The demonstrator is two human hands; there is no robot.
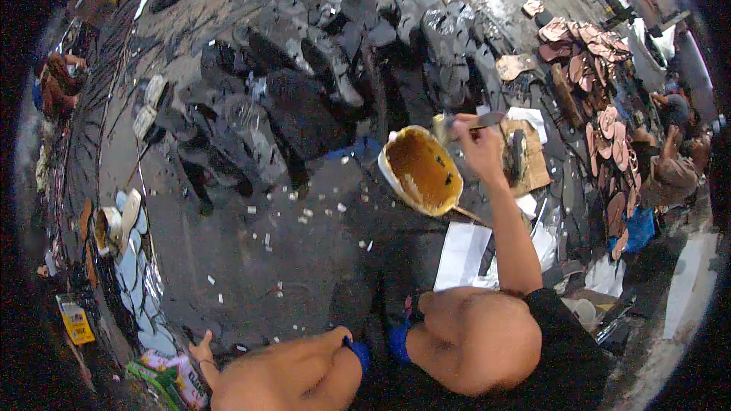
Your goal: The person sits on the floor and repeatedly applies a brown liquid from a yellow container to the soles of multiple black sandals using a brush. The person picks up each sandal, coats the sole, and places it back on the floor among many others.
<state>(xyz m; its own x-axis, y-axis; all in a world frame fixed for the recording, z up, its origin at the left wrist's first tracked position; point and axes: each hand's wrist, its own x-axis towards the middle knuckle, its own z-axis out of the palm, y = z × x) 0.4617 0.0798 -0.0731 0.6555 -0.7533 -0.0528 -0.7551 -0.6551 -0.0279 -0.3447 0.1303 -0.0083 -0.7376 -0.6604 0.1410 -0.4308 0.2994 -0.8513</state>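
My right hand is raised at the right rim of a white tub coated inside with amber, glue-like stuff. Its fingers close on a small brush-like tool with a pale yellowish end; a dark curved piece shows at the same fingers, and I cannot tell whether it is part of the tool. A thin stick pokes out by the tub's near end. Low on the left, beside my knee, my left hand has its fingers apart and holds nothing, close to a colourful plastic bag.
Many dark sandals or soles lie heaped across the far side. Pink sandals are piled at right, near another person. Cardboard and white paper lie by my right arm. Light-blue soles and a smaller pot stand left.
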